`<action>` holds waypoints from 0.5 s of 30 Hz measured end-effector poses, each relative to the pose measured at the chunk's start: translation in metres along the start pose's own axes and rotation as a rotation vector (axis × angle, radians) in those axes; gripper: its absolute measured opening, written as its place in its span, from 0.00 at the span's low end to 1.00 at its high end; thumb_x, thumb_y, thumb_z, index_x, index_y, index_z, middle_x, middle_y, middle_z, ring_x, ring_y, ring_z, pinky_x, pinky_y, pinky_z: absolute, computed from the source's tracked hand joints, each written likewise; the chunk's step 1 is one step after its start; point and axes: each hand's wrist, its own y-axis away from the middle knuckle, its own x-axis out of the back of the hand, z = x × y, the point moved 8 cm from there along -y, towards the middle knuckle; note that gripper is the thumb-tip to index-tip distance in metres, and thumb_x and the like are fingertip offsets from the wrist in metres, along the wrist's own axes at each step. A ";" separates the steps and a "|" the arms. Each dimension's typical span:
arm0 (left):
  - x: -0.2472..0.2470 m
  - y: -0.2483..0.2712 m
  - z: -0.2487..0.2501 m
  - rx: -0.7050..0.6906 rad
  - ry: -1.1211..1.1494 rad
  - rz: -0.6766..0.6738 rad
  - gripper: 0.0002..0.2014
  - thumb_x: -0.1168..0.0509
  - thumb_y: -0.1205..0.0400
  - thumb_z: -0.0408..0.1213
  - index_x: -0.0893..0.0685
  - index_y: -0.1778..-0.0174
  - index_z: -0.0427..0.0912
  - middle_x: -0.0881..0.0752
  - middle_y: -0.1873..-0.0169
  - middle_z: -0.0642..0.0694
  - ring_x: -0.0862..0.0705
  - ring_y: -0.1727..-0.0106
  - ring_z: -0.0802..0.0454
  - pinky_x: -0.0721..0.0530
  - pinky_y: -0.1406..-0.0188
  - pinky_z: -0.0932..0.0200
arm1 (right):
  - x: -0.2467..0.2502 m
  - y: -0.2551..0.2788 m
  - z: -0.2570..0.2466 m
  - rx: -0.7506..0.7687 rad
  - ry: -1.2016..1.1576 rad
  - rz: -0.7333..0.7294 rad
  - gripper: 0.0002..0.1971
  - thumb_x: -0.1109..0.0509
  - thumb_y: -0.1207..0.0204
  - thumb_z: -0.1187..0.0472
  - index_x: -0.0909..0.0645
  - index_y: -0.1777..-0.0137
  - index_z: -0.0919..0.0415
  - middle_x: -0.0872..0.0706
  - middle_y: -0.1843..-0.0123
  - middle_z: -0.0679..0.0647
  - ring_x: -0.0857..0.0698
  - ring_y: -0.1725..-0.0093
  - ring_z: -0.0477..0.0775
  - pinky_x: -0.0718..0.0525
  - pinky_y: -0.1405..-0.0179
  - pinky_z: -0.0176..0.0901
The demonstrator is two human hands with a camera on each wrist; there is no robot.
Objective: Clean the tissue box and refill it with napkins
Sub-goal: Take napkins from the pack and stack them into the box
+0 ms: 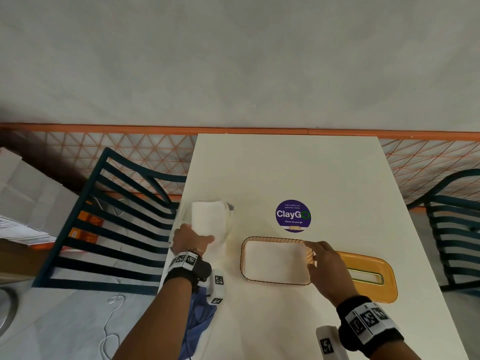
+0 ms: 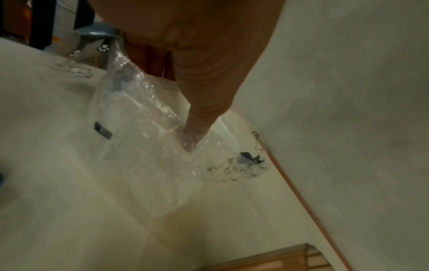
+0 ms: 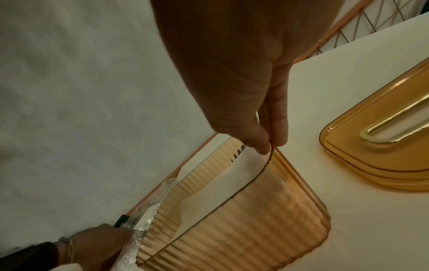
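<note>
The amber ribbed tissue box stands open on the white table, with white showing inside it. My right hand pinches the box's right rim between thumb and finger; the same box fills the right wrist view. Its amber lid with a gold slot lies just right of the box, also seen as the lid. At the table's left edge lies a napkin pack in clear plastic. My left hand grips its near end, thumb pressed into the plastic wrap.
A round purple ClayGo sticker is on the table behind the box. A blue cloth hangs at the near left edge. Dark slatted chairs stand left and right. An orange mesh fence runs behind.
</note>
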 end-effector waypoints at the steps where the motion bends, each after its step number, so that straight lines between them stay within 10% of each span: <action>1: 0.002 0.001 0.002 -0.016 -0.021 0.018 0.45 0.17 0.36 0.57 0.22 0.27 0.40 0.18 0.33 0.39 0.17 0.32 0.37 0.16 0.32 0.38 | 0.000 0.000 0.000 -0.001 0.006 -0.001 0.32 0.24 0.27 0.74 0.21 0.23 0.56 0.15 0.32 0.54 0.13 0.37 0.58 0.10 0.37 0.50; 15: 0.013 0.024 0.017 -0.116 0.076 0.138 0.18 0.23 0.28 0.44 0.16 0.43 0.49 0.17 0.44 0.46 0.16 0.42 0.43 0.19 0.34 0.38 | -0.002 -0.001 0.002 0.009 0.032 0.000 0.32 0.23 0.27 0.71 0.21 0.24 0.53 0.15 0.32 0.51 0.12 0.40 0.53 0.11 0.42 0.41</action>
